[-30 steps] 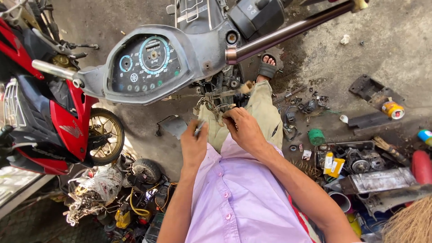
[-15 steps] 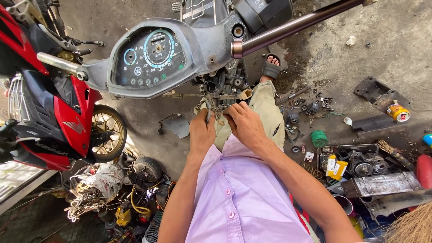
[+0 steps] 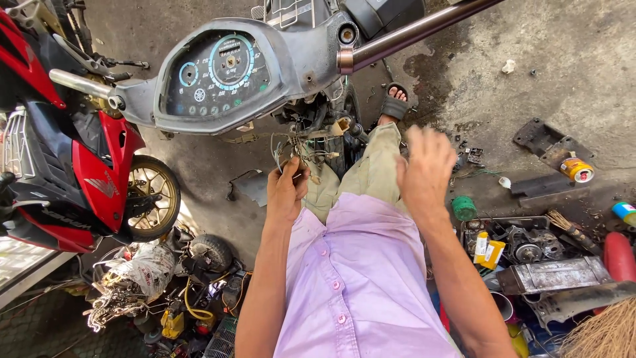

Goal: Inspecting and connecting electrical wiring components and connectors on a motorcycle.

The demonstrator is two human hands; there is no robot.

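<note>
Under the grey dash [image 3: 225, 76] of a stripped scooter: a loose bundle of wires [image 3: 306, 147] hanging from the steering column, in front of the person's knee.

Left hand [image 3: 286, 191]: fingers curled shut around the lower wires, thumb side up, at the bundle's near edge.

Right hand [image 3: 425, 169]: raised, blurred, fingers spread wide and holding nothing; well apart from the wires, above the olive trouser leg [image 3: 371, 169].

Dash: round speedometer with blue ring, smaller gauge to its left, bare handlebar tube [image 3: 417, 30] running up to the right, short chrome stub on the left.

Foot: in a dark sandal [image 3: 395, 103], on stained concrete beyond the knee.

Left of the view: red motorcycle [image 3: 79, 166] with gold wheel [image 3: 149, 195]; below it a small tyre [image 3: 211, 252] and a heap of tangled cable and parts.

Right of the view: green spool [image 3: 464, 208], yellow boxes [image 3: 489, 248] in a tray of engine parts, a tin can [image 3: 576, 170] on a metal bracket, a red cylinder [image 3: 619, 255], broom bristles at the corner.
</note>
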